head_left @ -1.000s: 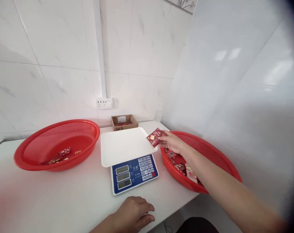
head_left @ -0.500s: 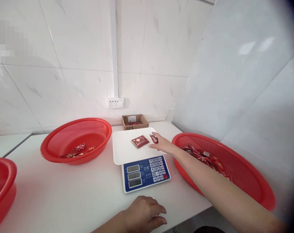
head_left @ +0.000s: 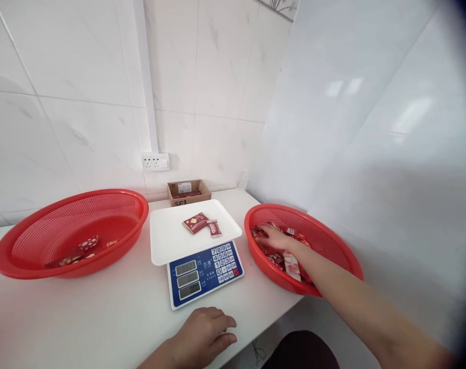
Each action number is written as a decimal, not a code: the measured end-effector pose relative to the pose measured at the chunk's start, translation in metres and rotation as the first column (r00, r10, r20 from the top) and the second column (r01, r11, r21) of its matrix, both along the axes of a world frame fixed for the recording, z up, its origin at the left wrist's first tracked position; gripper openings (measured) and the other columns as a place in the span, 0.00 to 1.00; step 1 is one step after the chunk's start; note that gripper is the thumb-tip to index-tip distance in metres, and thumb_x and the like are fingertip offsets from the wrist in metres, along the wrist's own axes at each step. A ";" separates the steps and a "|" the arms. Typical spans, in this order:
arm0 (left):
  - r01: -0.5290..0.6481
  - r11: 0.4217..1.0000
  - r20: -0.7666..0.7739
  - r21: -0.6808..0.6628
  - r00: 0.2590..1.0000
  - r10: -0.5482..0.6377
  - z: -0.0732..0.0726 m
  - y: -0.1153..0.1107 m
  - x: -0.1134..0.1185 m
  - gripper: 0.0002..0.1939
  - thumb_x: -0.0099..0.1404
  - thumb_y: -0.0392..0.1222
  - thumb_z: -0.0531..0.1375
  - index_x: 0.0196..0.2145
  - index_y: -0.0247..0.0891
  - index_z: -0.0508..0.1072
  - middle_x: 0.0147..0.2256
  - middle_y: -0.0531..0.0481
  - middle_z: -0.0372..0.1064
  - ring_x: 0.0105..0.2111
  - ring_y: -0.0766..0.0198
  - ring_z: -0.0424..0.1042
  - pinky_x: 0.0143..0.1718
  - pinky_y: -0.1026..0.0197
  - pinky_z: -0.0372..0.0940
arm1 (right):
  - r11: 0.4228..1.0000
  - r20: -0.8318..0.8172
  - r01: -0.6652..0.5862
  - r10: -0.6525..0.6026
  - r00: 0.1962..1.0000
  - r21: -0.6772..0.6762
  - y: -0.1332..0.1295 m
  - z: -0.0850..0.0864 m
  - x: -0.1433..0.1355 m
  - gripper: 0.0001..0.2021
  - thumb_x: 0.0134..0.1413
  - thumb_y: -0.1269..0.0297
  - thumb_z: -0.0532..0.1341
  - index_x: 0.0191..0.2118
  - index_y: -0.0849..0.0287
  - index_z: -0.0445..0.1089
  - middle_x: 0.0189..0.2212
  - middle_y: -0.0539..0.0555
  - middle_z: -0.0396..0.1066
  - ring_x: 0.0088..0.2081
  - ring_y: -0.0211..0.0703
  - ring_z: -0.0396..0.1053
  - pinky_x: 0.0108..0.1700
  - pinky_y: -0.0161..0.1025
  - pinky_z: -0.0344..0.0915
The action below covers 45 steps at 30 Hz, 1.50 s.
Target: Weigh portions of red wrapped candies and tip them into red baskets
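My right hand (head_left: pixel 274 239) reaches into the right red basket (head_left: pixel 344 256), its fingers spread over the small wrapped packets (head_left: pixel 290 253) there. The fingertips blend in with the red wrappers. Two red packets lie on the white pan (head_left: pixel 167 241) of a digital scale: a larger flat packet (head_left: pixel 195 223) and a small wrapped piece (head_left: pixel 214 228) touching its right side. In front of the scale's blue keypad panel (head_left: pixel 206 271), my left hand (head_left: pixel 207 333) rests at the table's front edge, holding nothing, thumb and fingers apart.
A second red basket (head_left: pixel 136 225) with a few packets stands to the left. Behind the scale sits a small open cardboard box (head_left: pixel 190 199) with red packets inside. A wall socket (head_left: pixel 156 162) is above the white table (head_left: pixel 102 318); tiled walls close off the back and right.
My right hand has let go of the small wrapped piece on the pan and moved right into the basket. The view has turned right. My left hand stays near the scale's front.
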<state>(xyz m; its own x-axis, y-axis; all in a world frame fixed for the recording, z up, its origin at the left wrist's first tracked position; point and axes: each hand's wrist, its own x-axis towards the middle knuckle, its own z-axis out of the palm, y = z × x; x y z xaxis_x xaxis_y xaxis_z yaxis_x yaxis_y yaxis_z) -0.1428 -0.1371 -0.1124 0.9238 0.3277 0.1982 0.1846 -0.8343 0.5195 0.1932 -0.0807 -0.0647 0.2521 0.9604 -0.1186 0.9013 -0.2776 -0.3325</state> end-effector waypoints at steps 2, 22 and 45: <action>-0.006 1.000 -0.004 -0.026 1.000 0.006 0.001 0.000 0.000 0.12 0.66 0.45 0.50 0.43 0.42 0.69 0.33 0.50 0.71 0.32 0.62 0.69 0.33 0.65 0.62 | 0.992 0.048 -0.102 0.106 0.993 -0.074 -0.009 -0.010 -0.001 0.33 0.37 0.57 0.64 0.54 0.54 0.62 0.60 0.57 0.49 0.59 0.56 0.47 0.55 0.45 0.51; -0.046 0.994 -0.020 -0.102 0.999 0.044 0.002 0.002 0.003 0.12 0.65 0.42 0.51 0.43 0.42 0.70 0.33 0.49 0.71 0.33 0.61 0.70 0.35 0.65 0.63 | 0.980 0.174 -0.083 0.115 0.978 -0.183 -0.014 -0.004 0.016 0.38 0.41 0.61 0.61 0.60 0.56 0.49 0.62 0.59 0.44 0.58 0.52 0.51 0.54 0.41 0.52; -0.038 0.994 -0.050 -0.107 0.998 0.033 -0.001 0.001 0.003 0.11 0.66 0.43 0.52 0.44 0.43 0.69 0.33 0.51 0.71 0.34 0.62 0.69 0.36 0.66 0.61 | 0.966 -0.460 0.133 -0.017 0.888 0.220 -0.013 0.046 0.008 0.08 0.46 0.64 0.59 0.33 0.58 0.60 0.23 0.46 0.67 0.23 0.33 0.65 0.23 0.30 0.60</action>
<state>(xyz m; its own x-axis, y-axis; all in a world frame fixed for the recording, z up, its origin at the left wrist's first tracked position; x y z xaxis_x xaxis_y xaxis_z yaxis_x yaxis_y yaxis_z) -0.1403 -0.1366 -0.1133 0.9187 0.3777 0.1157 0.2400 -0.7664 0.5959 0.2008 -0.0936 -0.0186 0.2992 0.9542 -0.0062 0.6169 -0.1984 -0.7616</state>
